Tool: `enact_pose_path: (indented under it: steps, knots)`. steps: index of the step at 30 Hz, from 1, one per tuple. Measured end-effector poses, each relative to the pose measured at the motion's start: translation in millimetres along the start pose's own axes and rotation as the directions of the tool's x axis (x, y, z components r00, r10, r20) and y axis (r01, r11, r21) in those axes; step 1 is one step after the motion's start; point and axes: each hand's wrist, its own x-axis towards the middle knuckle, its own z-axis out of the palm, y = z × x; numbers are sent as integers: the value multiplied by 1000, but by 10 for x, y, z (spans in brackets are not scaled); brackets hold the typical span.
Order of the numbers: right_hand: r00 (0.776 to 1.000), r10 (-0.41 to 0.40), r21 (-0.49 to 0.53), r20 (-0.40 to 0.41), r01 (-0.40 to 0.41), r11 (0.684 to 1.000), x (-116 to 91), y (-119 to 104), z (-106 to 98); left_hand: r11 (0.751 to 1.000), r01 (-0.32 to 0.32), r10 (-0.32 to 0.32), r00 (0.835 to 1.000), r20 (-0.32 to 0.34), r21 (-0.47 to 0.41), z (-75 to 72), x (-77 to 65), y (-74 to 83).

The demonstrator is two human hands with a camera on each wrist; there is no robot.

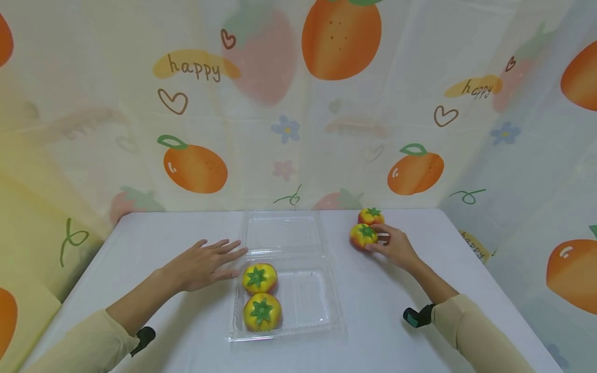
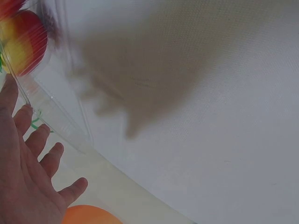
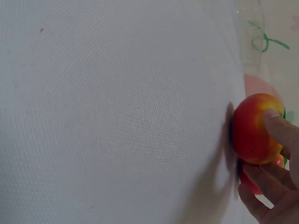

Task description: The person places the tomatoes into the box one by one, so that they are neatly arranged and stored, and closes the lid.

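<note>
My right hand (image 1: 395, 247) pinches a red-and-yellow tomato (image 1: 363, 237) with a green star-shaped calyx, thumb on one side and fingers on the other. In the right wrist view the thumb lies across this tomato (image 3: 257, 128); whether it touches the table is unclear. Just behind it sits another tomato (image 1: 370, 215), partly covered. A clear plastic clamshell box (image 1: 310, 300) lies opened out, its lid flap (image 1: 284, 233) laid back. Two tomatoes stand along its left side, a rear tomato (image 1: 259, 278) and a front tomato (image 1: 263, 312). My left hand (image 1: 205, 264), fingers spread and holding nothing, hovers by the box's left edge.
A white cloth covers the table (image 1: 373, 331). A fruit-print curtain (image 1: 284, 129) hangs behind the table's back edge and down both sides. Dark wrist devices sit at both sleeves, a left one (image 1: 143, 339) and a right one (image 1: 418, 316).
</note>
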Motion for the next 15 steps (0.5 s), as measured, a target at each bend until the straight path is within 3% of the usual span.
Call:
enact_pose_path:
  steps: [8,15]
  knots:
    - [998,-9,-10,58,10,1000,-36,-40,-29,1000,-9,9,1000,-4,2,0,10,-4]
    - [986,-22,-17,167,26,1000,-80,-142,-75,1000,-9,9,1000,-11,0,10,5,-14]
